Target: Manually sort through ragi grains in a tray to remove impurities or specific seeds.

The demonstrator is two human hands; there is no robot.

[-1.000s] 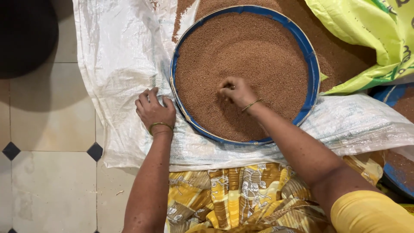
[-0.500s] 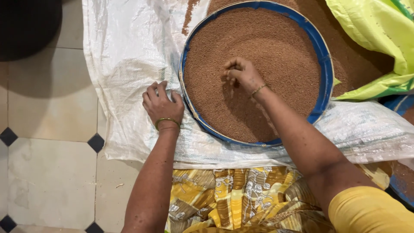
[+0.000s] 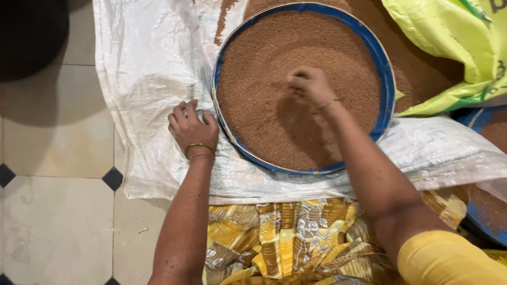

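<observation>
Right hand in the grain, left hand at the sieve's edge.
The round blue-rimmed sieve [image 3: 384,74] sits on a white sack [image 3: 148,79], full of brown grain [image 3: 264,95]. Right hand [image 3: 309,84] bunches its fingers over the grain near the sieve's middle; blur hides whether it pinches any. Left hand [image 3: 191,128] lies flat on the sack just beside the rim, fingers spread, grasping nothing. A yellow-green bag [image 3: 454,47] crowds the sieve's far right side.

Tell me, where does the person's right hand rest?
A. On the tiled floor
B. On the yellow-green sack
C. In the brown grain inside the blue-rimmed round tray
C: the right hand sits with fingers bunched in the brown grain inside the blue-rimmed round tray.
</observation>
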